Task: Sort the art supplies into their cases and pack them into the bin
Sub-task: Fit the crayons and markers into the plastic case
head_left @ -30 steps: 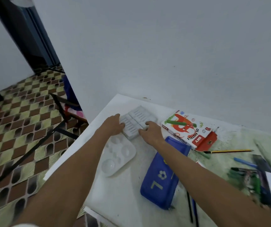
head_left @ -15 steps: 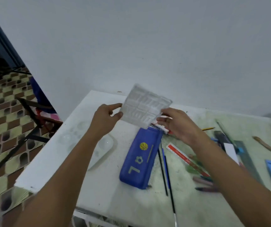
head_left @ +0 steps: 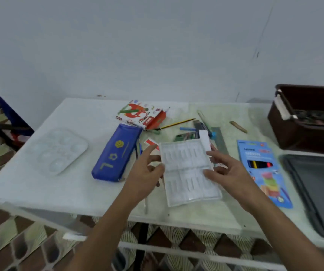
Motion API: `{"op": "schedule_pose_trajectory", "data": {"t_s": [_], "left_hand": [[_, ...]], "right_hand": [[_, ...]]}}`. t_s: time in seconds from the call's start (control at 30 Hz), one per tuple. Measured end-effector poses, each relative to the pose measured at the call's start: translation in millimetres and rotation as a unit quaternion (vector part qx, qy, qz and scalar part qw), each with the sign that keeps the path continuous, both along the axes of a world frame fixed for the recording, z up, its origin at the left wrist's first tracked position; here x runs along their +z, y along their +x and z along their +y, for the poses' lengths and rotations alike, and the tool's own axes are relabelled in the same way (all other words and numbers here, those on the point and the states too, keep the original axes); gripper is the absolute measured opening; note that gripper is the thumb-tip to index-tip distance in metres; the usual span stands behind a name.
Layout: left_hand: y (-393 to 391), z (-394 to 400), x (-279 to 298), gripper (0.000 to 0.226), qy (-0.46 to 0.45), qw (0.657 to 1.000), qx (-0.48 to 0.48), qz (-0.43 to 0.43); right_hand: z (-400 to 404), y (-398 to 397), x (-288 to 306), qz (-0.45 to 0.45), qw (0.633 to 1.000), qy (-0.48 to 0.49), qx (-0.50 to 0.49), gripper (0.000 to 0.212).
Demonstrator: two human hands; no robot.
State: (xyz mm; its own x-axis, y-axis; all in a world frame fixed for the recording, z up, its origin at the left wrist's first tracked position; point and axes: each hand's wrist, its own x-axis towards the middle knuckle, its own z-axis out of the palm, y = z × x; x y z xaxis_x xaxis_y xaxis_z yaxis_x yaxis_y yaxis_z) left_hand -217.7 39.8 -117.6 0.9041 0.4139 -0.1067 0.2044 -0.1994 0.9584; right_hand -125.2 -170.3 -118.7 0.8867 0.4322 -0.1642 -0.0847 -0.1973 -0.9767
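Clear thin plastic tray [head_left: 188, 173], likely light and flexible, pinched at opposite edges by left hand [head_left: 147, 173] and right hand [head_left: 228, 173] fingers.

A white table [head_left: 63, 192] is standing against a grey wall [head_left: 157, 45], with patterned floor tiles [head_left: 10, 247] showing beneath the table.

Pale wall [head_left: 157, 45] (tiled floor [head_left: 10, 241])

bare table [head_left: 73, 190] left, pencil case [head_left: 116, 153] between
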Motion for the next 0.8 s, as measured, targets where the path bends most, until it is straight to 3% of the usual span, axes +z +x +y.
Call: {"op": "schedule_pose_trajectory", "data": {"t_s": [0.23, 0.33, 0.57, 0.8], "left_hand": [[-41, -49, -28, 0.038, 0.051, 0.994, -0.002, 0.093], [-47, -52, -36, 0.040, 0.122, 0.985, 0.001, 0.124], [-30, -42, -49, 0.027, 0.232, 0.961, -0.069, 0.132], [2, -28, -49, 0.015, 0.280, 0.949, -0.083, 0.121]], "right_hand": [[-53, -34, -28, -0.037, 0.992, -0.109, 0.043, 0.054], [-58, -43, -37, -0.064, 0.987, -0.139, 0.054, 0.057], [-47, -42, -43, -0.115, 0.966, -0.222, 0.061, 0.060], [-23, -29, -32, -0.172, 0.935, -0.306, 0.052, 0.040]]}}
